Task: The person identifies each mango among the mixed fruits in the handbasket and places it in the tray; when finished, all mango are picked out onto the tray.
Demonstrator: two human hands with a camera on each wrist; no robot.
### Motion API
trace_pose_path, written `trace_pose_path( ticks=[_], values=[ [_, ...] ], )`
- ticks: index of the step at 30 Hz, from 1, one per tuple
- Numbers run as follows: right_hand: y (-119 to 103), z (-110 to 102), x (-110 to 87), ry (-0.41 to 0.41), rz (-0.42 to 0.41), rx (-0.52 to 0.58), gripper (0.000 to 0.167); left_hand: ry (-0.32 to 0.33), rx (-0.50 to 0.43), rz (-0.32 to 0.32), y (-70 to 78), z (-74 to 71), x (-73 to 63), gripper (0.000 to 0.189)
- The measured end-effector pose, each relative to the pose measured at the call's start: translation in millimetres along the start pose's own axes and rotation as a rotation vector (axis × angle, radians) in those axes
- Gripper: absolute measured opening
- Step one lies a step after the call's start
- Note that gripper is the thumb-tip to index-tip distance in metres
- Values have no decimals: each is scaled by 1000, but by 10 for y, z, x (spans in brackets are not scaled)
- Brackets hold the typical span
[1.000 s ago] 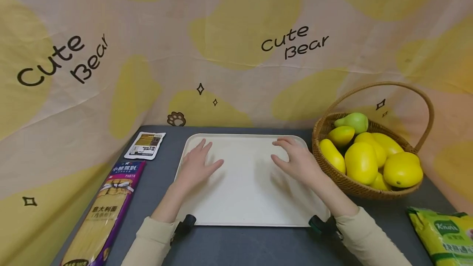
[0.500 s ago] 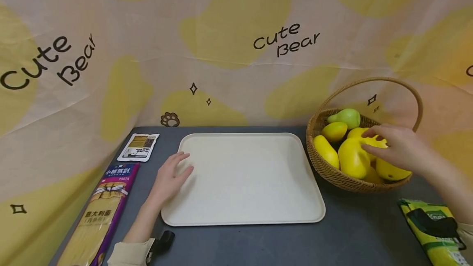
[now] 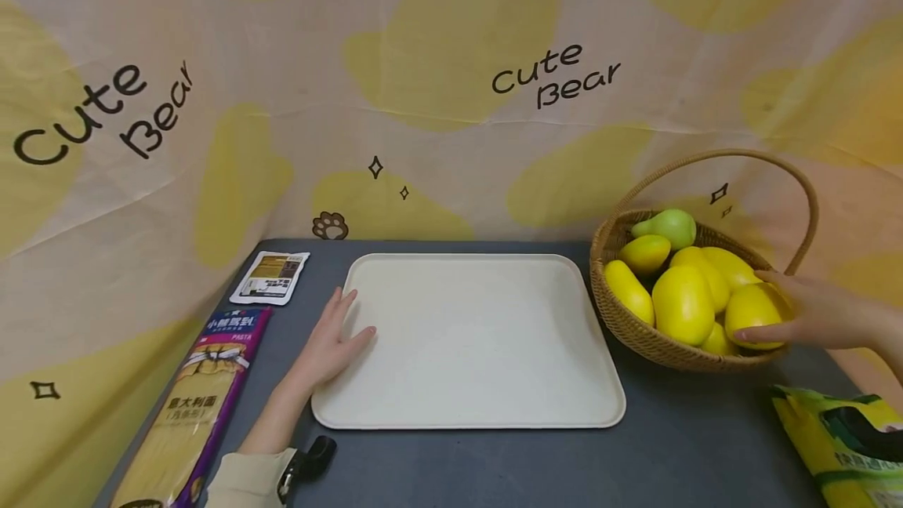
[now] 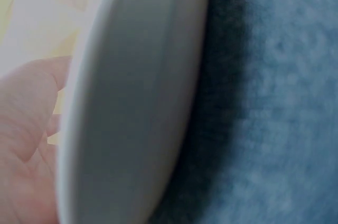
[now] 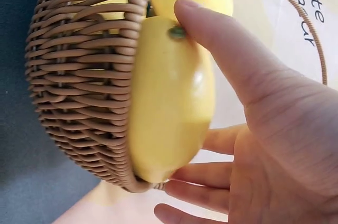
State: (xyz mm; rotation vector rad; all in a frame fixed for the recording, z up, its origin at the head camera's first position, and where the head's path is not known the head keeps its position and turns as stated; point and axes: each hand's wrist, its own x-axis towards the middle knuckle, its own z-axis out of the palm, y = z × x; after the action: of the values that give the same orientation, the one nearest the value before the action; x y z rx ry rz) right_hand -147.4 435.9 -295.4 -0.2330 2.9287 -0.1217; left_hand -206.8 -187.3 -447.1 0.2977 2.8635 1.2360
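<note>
A cream rectangular tray (image 3: 466, 343) lies flat on the grey table. Beside its left rim is my left hand (image 3: 328, 347), fingers extended and thumb spread over the tray; whether it touches is unclear. In the left wrist view the tray's side (image 4: 132, 92) hides part of that hand (image 4: 26, 134). At the right, my right hand (image 3: 821, 308) reaches into a wicker basket (image 3: 656, 343). Its thumb and outstretched fingers (image 5: 203, 174) stand around a yellow mango-like fruit (image 5: 171, 97) at the basket's rim. The thumb is by the stem; a firm grip is not evident.
The basket also holds several yellow fruits (image 3: 683, 304) and a green pear (image 3: 673, 227) under a tall arched handle (image 3: 737, 154). A pasta pack (image 3: 190, 406) and a small white-edged pouch (image 3: 270, 278) lie left. A green-yellow packet (image 3: 811, 437) lies front right. Patterned cloth (image 3: 437, 100) hangs behind.
Both hands were over the tray. The left moved back to the tray's left edge. The right crossed to the basket, then lowered and shifted right around the rightmost yellow fruit.
</note>
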Motion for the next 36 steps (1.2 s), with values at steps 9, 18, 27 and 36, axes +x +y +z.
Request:
trace_pose_path(
  ticks=[9,18,27,36],
  values=[
    [0,42,15,46,-10,30,96,8,13,5,-42,26,-4,71],
    [-287,-136,-135,416,6,175,106,133,-4,72,-38,24,13,54],
    [-1268,-247,-60,366,-141,372,107,213,-15,98,-92,24,43,48],
    [-2236,345,558,196,-360,607,99,183,-6,41,-106,-39,57,52]
  ],
)
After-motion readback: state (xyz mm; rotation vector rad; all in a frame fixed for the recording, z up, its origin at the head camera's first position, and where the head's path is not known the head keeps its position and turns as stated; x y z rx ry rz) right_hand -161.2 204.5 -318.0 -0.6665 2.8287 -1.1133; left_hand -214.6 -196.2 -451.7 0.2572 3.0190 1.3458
